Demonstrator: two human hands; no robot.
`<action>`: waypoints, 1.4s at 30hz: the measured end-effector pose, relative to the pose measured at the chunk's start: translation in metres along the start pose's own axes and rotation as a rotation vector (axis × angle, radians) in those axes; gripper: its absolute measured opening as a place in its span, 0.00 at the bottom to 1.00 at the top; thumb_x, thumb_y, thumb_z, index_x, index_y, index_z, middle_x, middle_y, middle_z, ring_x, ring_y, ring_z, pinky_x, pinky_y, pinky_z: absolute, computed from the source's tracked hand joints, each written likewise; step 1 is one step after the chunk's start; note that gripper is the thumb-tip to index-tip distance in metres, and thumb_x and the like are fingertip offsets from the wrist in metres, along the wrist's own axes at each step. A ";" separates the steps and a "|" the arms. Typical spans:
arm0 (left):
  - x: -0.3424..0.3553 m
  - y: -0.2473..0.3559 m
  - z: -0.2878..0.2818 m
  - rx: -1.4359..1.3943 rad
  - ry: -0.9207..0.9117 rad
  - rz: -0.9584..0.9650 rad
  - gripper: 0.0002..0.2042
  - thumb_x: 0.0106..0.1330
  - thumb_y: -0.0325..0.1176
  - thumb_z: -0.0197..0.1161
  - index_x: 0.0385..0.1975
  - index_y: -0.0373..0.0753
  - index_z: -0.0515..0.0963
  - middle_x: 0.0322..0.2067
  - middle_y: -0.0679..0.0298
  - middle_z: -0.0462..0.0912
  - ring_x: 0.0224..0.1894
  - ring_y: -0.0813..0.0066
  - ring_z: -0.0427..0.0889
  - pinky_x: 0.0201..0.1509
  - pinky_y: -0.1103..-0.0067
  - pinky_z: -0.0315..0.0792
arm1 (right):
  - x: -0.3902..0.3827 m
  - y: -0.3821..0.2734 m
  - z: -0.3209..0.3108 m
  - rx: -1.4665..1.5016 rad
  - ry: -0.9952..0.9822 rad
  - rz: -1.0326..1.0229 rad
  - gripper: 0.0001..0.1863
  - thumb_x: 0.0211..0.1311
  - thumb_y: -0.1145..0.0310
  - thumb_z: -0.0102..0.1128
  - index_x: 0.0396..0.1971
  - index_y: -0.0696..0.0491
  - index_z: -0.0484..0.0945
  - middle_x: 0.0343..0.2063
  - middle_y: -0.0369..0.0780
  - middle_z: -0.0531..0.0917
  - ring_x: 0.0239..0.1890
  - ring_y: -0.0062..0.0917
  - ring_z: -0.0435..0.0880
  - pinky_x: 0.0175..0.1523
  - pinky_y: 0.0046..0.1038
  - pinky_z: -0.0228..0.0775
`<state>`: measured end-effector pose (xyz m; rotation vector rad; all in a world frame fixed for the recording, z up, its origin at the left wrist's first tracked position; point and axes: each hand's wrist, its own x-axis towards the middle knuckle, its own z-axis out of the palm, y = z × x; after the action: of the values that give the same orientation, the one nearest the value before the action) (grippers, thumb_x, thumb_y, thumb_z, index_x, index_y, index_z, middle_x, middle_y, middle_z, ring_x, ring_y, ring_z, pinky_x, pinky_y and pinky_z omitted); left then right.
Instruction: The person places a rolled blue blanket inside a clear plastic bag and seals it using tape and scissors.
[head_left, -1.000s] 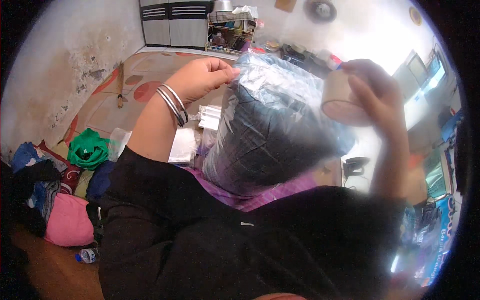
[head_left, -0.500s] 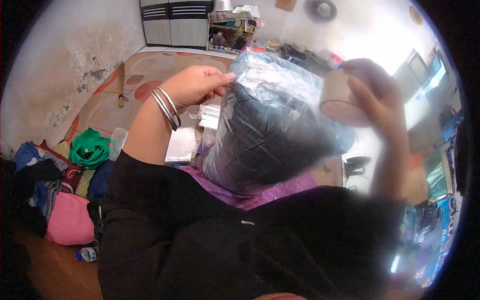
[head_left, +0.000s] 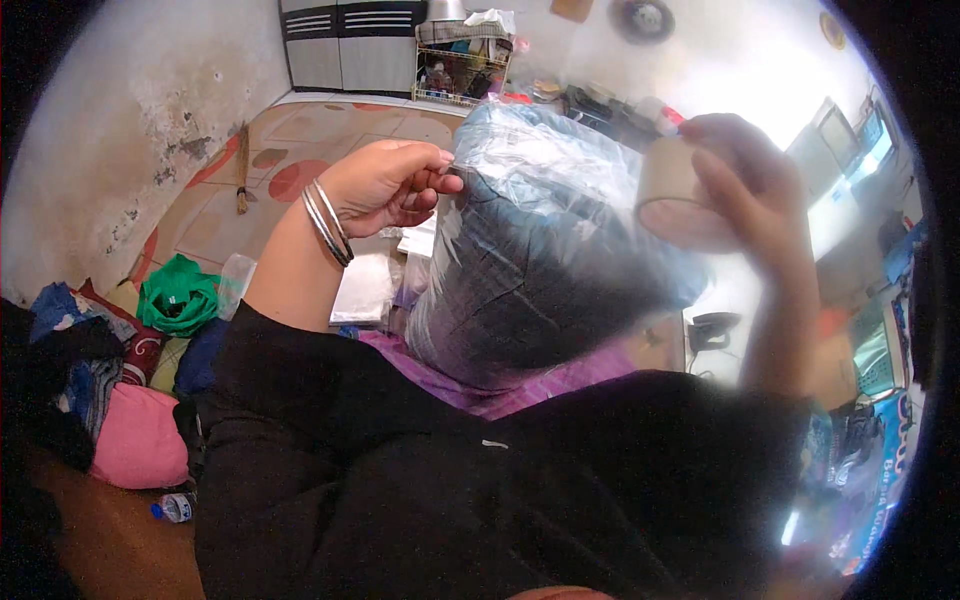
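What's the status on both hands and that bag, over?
Left hand at upper left edge of clear bag, grip unclear. Right hand holding tape roll. Bag bulging with dark contents. In view, tape roll overlaps bag's right.

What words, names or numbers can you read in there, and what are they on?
Blue printed sheet or package at the right edge: white letters turned sideways; I won't copy them out.
Small bottle at lower left: its label is too small to read.
Green bag: a tiny pale mark, too small to read.
Tape roll and plastic-covered bundle: no writing I can make out.
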<state>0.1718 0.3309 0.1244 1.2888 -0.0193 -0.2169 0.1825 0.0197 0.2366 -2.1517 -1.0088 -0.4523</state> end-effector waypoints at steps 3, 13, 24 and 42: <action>0.002 -0.003 -0.009 -0.102 -0.020 0.002 0.06 0.59 0.35 0.59 0.26 0.41 0.73 0.24 0.72 0.77 0.20 0.89 0.70 0.24 0.86 0.68 | 0.001 -0.001 -0.001 -0.019 -0.008 -0.007 0.15 0.55 0.63 0.62 0.37 0.58 0.77 0.32 0.38 0.80 0.37 0.20 0.79 0.44 0.21 0.70; -0.005 -0.005 -0.001 0.095 0.039 0.087 0.09 0.62 0.41 0.60 0.32 0.45 0.71 0.31 0.66 0.80 0.20 0.90 0.72 0.26 0.89 0.69 | 0.001 0.005 -0.001 0.013 0.007 -0.018 0.16 0.55 0.61 0.62 0.37 0.59 0.77 0.32 0.39 0.80 0.37 0.21 0.79 0.44 0.21 0.69; 0.002 -0.007 0.006 0.044 0.077 0.168 0.09 0.60 0.34 0.62 0.36 0.46 0.69 0.32 0.70 0.80 0.21 0.91 0.71 0.28 0.85 0.71 | 0.002 0.001 -0.004 0.023 -0.027 0.016 0.16 0.55 0.62 0.62 0.38 0.58 0.77 0.33 0.39 0.80 0.38 0.21 0.79 0.45 0.22 0.70; 0.002 -0.013 -0.002 0.211 0.066 0.267 0.08 0.60 0.33 0.60 0.38 0.43 0.72 0.31 0.68 0.81 0.24 0.89 0.73 0.28 0.88 0.67 | 0.003 0.005 -0.005 -0.016 -0.080 0.002 0.17 0.54 0.61 0.63 0.39 0.57 0.77 0.32 0.39 0.80 0.37 0.21 0.78 0.44 0.21 0.69</action>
<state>0.1725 0.3292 0.1110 1.4873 -0.1605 0.0589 0.1886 0.0149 0.2395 -2.1995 -1.0497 -0.3771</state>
